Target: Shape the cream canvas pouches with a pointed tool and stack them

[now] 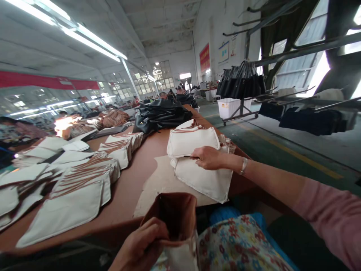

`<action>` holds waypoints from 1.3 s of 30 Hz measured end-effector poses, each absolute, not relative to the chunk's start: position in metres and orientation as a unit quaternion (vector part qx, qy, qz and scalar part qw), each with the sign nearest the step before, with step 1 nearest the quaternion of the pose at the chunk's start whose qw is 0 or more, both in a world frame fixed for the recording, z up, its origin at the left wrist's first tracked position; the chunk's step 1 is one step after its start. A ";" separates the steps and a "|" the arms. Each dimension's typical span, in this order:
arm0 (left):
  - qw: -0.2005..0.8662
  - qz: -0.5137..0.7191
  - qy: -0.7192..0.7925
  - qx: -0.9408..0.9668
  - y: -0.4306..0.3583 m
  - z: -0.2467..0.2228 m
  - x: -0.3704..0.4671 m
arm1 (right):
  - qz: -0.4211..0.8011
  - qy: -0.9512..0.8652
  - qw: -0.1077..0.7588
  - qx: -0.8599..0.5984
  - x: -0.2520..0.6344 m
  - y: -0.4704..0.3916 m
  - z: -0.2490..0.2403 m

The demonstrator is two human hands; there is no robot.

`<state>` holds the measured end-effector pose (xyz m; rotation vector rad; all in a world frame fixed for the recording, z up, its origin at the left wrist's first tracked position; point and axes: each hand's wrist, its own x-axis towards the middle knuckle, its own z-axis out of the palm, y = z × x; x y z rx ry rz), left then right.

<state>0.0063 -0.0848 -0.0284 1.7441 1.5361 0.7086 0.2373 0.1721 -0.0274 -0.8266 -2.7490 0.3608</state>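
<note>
Low in front of me, my left hand (145, 241) grips the rim of a cream bag (182, 253). Its mouth gapes upward and shows a brown lining (182, 216). Farther out to the right, my right hand (208, 158) is closed, with a thin dark tool (188, 156) poking out past the fingers to the left; its exact kind is hard to make out. Just behind and below that hand lie cream bag pieces (193, 143) with stitched edges, stacked on another cream piece (204, 178). A beige sheet (150, 184) lies under them on the brown tabletop (132, 188).
Rows of cream bag pieces with brown edges (81, 184) overlap along the left of the table. Black bags (162, 114) are heaped at its far end. On the right stand a rack with hanging black bags (241, 82) and a white bin (229, 108). People sit farther back.
</note>
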 end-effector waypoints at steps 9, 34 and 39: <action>0.502 0.348 0.524 0.593 -0.091 -0.021 0.023 | 0.618 -0.775 0.133 0.011 0.223 0.062 -0.054; 0.557 0.278 0.527 0.579 -0.070 -0.041 0.022 | 0.586 -0.784 0.155 -0.135 0.217 0.035 -0.076; 0.555 0.300 0.529 0.568 -0.067 -0.047 0.029 | 0.604 -0.772 0.142 -0.141 0.219 0.038 -0.077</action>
